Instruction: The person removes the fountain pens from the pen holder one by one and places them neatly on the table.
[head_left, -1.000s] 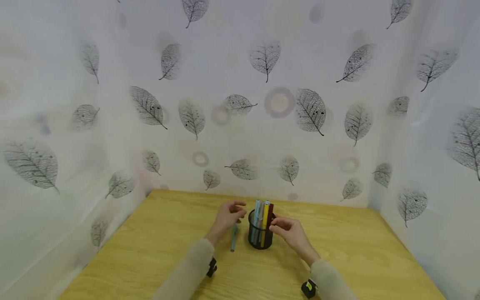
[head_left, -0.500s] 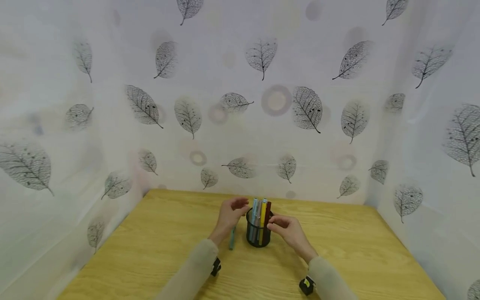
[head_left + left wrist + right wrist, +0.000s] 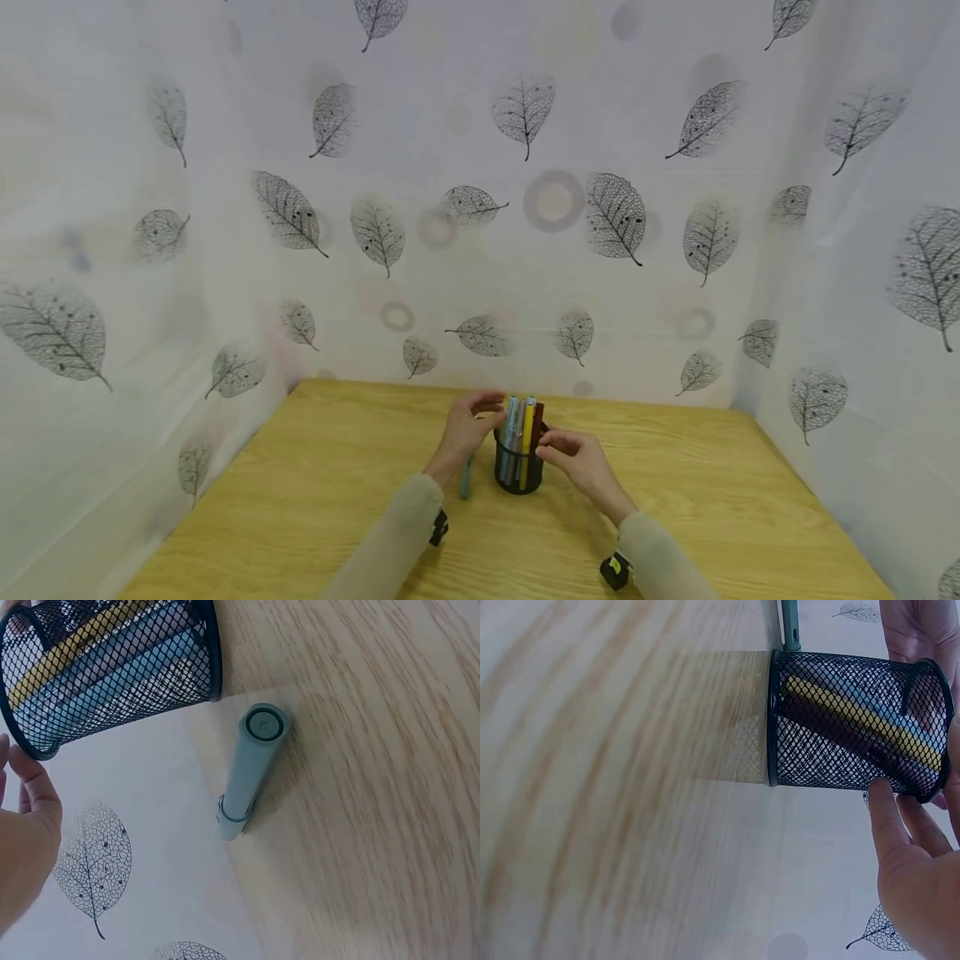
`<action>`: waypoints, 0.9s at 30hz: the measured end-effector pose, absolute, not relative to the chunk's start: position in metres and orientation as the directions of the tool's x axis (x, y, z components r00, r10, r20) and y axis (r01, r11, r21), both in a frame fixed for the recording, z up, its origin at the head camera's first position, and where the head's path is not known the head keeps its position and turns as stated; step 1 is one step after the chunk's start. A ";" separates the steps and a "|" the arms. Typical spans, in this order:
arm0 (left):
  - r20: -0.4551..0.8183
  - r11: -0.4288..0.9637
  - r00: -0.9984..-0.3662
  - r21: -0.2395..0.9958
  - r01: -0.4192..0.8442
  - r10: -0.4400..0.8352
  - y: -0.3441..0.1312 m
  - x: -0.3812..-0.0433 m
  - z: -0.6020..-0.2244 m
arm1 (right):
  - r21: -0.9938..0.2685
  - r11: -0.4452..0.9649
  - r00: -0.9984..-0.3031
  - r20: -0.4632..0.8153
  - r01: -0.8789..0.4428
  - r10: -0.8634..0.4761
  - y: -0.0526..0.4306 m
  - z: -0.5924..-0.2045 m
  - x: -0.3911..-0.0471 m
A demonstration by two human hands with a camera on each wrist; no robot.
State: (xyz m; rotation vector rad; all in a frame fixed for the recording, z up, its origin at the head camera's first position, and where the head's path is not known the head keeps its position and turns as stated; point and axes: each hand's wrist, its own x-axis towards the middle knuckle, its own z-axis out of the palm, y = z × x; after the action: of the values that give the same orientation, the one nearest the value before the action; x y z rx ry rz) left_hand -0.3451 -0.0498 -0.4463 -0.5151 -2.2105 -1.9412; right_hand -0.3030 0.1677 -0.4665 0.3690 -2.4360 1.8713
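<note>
A black mesh pen holder (image 3: 519,477) stands upright on the table, with a light blue pen (image 3: 512,417), a yellow pen (image 3: 528,427), a dark red pen (image 3: 537,421) and a grey one inside. My right hand (image 3: 585,467) holds the holder at its right side, thumb on the mesh and fingers at the rim. At the left of the rim is my left hand (image 3: 465,432), its fingers loosely bent beside the light blue pen and its thumb at the rim. A grey-green capped pen (image 3: 255,765) lies on the table left of the holder, partly behind the left hand in the head view.
The wooden table (image 3: 315,500) meets leaf-patterned white sheeting (image 3: 480,275) at its back and sides. A small black wrist device (image 3: 615,571) sits below the right sleeve, and another (image 3: 439,527) below the left sleeve.
My left hand has moved right and slightly up, from beside the pen holder to its rim and the pens. My right hand stays at the holder's right side.
</note>
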 end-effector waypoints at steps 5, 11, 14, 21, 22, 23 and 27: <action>0.337 0.181 -0.926 0.913 0.365 0.170 -0.049 -0.348 -0.448 | -0.943 0.251 -0.970 0.180 -0.218 -0.165 0.169 -0.469 -0.305; 0.335 0.283 -0.910 0.873 0.397 0.243 -0.046 -0.347 -0.444 | -0.945 0.257 -0.973 0.166 -0.204 -0.163 0.170 -0.469 -0.306; 0.317 0.300 -0.913 0.872 0.387 0.257 -0.045 -0.347 -0.443 | -0.944 0.261 -0.974 0.163 -0.201 -0.159 0.170 -0.469 -0.305; 0.308 0.321 -0.915 0.866 0.384 0.262 -0.041 -0.347 -0.439 | -0.945 0.256 -0.973 0.169 -0.206 -0.158 0.170 -0.470 -0.304; 0.306 0.323 -0.916 0.866 0.381 0.261 -0.041 -0.348 -0.439 | -0.945 0.255 -0.973 0.168 -0.205 -0.158 0.170 -0.470 -0.305; 0.304 0.323 -0.916 0.867 0.380 0.262 -0.040 -0.348 -0.438 | -0.946 0.254 -0.974 0.164 -0.200 -0.156 0.170 -0.470 -0.305; 0.310 0.329 -0.914 0.862 0.386 0.260 -0.039 -0.348 -0.437 | -0.946 0.259 -0.976 0.159 -0.195 -0.152 0.170 -0.470 -0.305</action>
State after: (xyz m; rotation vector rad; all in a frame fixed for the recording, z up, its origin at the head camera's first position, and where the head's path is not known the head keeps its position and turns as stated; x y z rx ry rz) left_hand -0.3483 -0.0386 -0.4373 -0.6021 -2.4645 -1.6496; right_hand -0.3053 0.1699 -0.4699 0.3393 -2.4639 1.8605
